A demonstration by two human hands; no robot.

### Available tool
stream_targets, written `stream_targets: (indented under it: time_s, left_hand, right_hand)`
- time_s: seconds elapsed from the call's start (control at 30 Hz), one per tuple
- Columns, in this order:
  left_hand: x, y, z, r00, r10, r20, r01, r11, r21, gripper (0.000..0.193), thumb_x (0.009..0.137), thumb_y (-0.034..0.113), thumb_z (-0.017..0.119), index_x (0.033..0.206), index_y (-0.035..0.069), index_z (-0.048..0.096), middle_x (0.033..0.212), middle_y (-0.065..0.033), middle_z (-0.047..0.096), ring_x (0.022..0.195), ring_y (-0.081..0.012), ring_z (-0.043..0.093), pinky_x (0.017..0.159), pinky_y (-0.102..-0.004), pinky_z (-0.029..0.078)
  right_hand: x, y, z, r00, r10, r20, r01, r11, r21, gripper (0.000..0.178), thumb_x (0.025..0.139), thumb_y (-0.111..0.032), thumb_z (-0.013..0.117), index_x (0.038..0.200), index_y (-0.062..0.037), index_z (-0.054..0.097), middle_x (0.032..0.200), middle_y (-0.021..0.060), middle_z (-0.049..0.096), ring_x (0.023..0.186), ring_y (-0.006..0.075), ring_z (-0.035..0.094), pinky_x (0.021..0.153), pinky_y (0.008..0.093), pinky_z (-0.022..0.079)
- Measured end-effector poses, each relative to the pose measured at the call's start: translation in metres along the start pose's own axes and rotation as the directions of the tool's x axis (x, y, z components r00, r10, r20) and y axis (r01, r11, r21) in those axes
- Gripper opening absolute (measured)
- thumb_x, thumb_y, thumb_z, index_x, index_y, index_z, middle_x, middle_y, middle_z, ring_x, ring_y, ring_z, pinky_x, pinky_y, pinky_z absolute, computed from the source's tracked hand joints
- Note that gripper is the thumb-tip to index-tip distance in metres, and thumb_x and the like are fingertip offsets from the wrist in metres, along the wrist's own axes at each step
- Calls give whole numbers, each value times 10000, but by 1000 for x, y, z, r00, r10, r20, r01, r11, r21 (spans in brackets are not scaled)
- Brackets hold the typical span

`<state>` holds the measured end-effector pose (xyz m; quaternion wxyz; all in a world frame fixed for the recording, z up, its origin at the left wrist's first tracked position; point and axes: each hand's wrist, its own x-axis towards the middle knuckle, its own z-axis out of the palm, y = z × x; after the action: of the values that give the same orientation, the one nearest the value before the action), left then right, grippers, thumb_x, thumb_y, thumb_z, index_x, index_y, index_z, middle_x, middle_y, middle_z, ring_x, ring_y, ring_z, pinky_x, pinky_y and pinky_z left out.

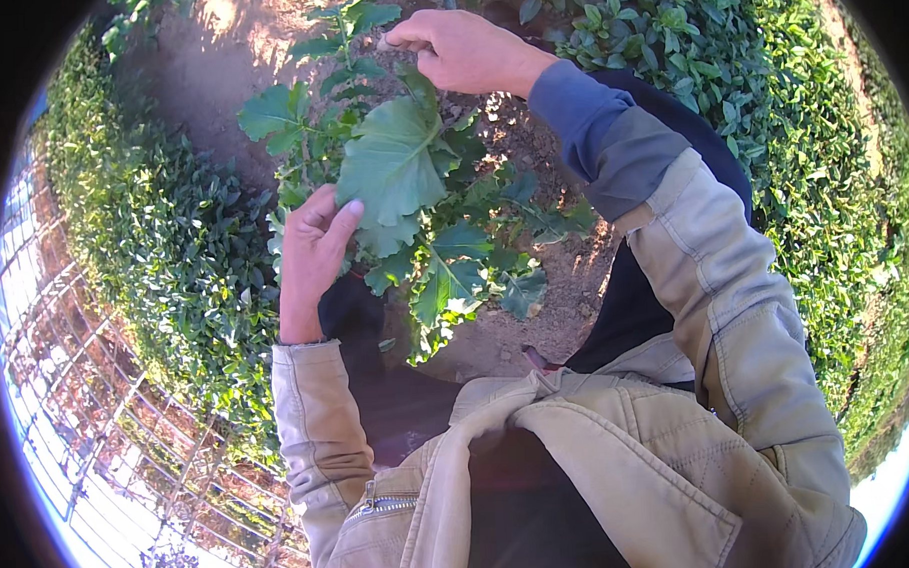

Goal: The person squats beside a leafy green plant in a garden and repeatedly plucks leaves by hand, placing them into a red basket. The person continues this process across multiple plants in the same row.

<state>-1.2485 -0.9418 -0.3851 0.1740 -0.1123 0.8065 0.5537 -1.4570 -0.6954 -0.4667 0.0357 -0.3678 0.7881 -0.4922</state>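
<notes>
A leafy green plant (454,274) with broad, lobed leaves grows from the soil in front of me. My left hand (313,244) is closed at its left side, with the thumb at the edge of one large, pale green leaf (395,161); the curled fingers are partly hidden. Beyond that leaf, my right hand (456,49) reaches over the plant from the right, its fingers bent and pinched together beside the far upper leaves (365,15). Whatever lies between those fingertips is too small to make out.
Dense trimmed hedges run along the left (192,223) and right (821,171). A wire fence (108,396) stands beyond the left hedge. Bare brown soil (207,87) lies at the far left of the plant. My dark-trousered leg (626,308) is close to its right side.
</notes>
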Motion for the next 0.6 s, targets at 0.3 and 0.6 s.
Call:
stream_targets:
  time_s: [0.3,0.6]
  left_hand:
    - [-12,22,12,991,129,31,-131,983,125,267,858,111,813,1070,-25,724,972,-89,714,920,-199,704,828,-335,550]
    - [-31,19,12,962,271,-31,-259,943,209,306,828,114,817,1092,2,710,1061,-144,703,985,-350,703,861,-398,559]
  right_hand:
    - [-12,-4,-27,654,380,654,-262,925,-276,470,980,-411,673,1226,-14,727,1137,195,751,1041,322,716,921,400,539]
    - [84,74,19,434,778,455,-825,140,548,1046,911,-720,676,1603,-7,347,1449,228,581,1423,358,499,1216,487,328]
